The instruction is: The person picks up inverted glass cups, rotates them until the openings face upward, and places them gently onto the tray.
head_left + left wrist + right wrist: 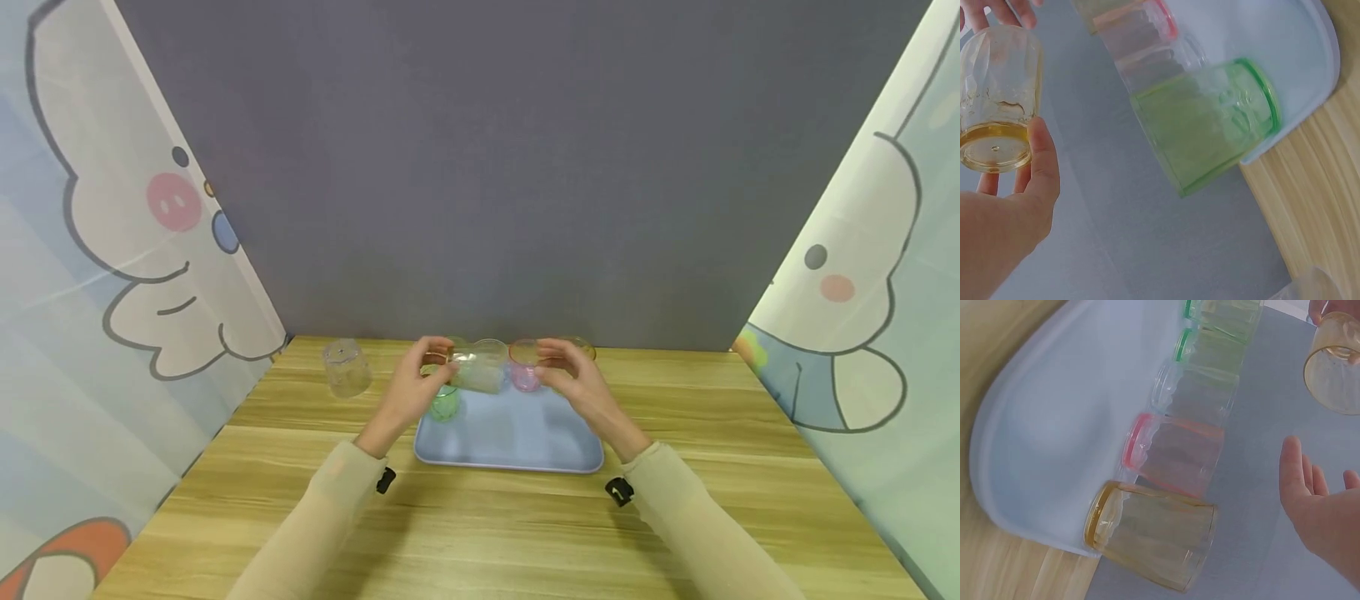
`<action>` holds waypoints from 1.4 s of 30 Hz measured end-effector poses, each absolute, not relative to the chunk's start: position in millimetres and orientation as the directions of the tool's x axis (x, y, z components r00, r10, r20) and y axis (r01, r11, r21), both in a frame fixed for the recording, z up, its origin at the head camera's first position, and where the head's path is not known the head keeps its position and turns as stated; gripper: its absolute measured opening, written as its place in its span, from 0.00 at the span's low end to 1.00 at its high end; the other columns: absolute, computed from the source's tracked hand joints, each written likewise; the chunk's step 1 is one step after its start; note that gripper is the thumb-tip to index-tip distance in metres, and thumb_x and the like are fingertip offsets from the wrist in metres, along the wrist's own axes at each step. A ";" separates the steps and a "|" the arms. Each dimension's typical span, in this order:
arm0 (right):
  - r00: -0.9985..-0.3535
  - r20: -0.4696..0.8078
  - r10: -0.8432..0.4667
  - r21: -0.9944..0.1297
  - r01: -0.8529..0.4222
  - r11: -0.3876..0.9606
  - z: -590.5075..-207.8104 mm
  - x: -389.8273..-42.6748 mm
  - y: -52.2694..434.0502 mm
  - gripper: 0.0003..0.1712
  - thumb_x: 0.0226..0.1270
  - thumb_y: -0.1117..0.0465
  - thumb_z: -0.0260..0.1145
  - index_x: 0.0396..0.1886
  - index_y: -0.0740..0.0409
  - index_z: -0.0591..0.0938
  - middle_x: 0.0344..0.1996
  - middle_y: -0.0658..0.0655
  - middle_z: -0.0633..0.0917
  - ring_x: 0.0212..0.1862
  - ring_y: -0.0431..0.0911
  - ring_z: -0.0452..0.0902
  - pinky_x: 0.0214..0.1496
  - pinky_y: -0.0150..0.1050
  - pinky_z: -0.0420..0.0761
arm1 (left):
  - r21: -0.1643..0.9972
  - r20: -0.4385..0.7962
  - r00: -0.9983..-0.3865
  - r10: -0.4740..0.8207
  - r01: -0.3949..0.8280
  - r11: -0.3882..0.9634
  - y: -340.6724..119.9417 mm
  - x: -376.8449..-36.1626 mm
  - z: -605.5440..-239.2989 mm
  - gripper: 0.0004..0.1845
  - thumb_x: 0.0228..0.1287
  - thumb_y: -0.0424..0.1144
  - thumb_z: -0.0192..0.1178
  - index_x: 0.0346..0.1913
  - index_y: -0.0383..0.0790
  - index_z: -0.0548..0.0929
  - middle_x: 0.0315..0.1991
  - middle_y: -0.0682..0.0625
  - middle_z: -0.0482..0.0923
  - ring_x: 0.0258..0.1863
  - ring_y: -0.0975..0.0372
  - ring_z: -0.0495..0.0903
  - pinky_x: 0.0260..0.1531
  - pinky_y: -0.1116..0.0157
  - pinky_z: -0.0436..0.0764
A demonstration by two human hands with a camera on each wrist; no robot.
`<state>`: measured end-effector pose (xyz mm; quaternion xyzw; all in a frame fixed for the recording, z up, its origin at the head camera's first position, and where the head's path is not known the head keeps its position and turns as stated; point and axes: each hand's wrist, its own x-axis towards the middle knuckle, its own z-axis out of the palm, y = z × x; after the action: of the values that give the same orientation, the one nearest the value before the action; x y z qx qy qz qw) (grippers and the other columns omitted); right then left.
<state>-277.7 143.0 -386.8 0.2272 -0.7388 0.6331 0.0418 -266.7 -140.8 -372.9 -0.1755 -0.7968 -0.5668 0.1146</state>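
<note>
Fingers of the left hand (411, 390) curl round a pale yellow cup (476, 372), which lies sideways in the air just above the middle of the head view, over the far edge of the blue tray (510, 454). In the left wrist view that cup (997, 100) sits at the upper left of the frame, its base toward the camera, the thumb (1044, 164) pressed against its lower side and other fingertips showing at its far end near the top edge. The right hand (581, 385) hovers just right of the cup, fingers loosely spread and slightly bent, holding nothing; whether its fingertips touch the cup cannot be told. In the right wrist view the spread fingers (1300, 478) stand at the lower right, apart from the cup (1334, 362) at the upper right corner.

On the tray stands a row of cups along its far side: a yellow-rimmed cup (1150, 534), a pink-rimmed cup (1172, 456), a clear cup (1194, 394) and a green-rimmed cup (1207, 122). A clear glass (346, 367) stands upside down on the wooden table (750, 467), left of the tray and well apart from both hands.
</note>
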 end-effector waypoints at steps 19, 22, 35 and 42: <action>-0.875 0.351 -0.334 -0.916 -0.395 0.074 -384.6 -267.7 135.9 0.32 0.71 0.60 0.66 0.72 0.59 0.70 0.64 0.63 0.74 0.66 0.61 0.69 0.64 0.54 0.73 | 0.871 0.371 -0.913 0.167 0.405 0.279 -128.2 -259.1 -376.6 0.18 0.72 0.35 0.62 0.61 0.35 0.77 0.57 0.40 0.77 0.56 0.48 0.77 0.56 0.49 0.77; -0.874 0.351 -0.338 -0.917 -0.393 0.065 -384.4 -267.9 135.4 0.33 0.71 0.59 0.66 0.73 0.59 0.69 0.65 0.64 0.73 0.67 0.63 0.68 0.65 0.56 0.72 | 0.872 0.372 -0.913 0.169 0.406 0.275 -126.3 -259.2 -376.4 0.19 0.72 0.35 0.61 0.62 0.33 0.76 0.58 0.40 0.77 0.57 0.48 0.77 0.57 0.50 0.76; -0.864 0.357 -0.355 -0.919 -0.393 0.035 -384.3 -264.9 133.1 0.34 0.70 0.61 0.66 0.73 0.61 0.68 0.66 0.70 0.72 0.67 0.65 0.67 0.65 0.52 0.73 | 0.894 0.341 -0.921 0.190 0.380 0.239 -122.3 -260.0 -383.6 0.20 0.72 0.38 0.62 0.62 0.34 0.76 0.58 0.41 0.76 0.57 0.49 0.76 0.52 0.55 0.80; -0.868 0.346 -0.356 -0.923 -0.383 0.037 -382.9 -261.7 134.4 0.35 0.69 0.61 0.67 0.73 0.60 0.68 0.68 0.67 0.72 0.66 0.59 0.70 0.64 0.53 0.74 | 0.894 0.333 -0.920 0.208 0.378 0.240 -116.7 -259.0 -385.7 0.20 0.73 0.40 0.62 0.62 0.36 0.77 0.59 0.43 0.76 0.57 0.50 0.76 0.52 0.55 0.80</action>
<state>-261.7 134.4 -382.9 0.2566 -0.7199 0.6448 0.0105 -259.0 -116.7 -385.7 -0.1868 -0.7841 -0.5874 0.0721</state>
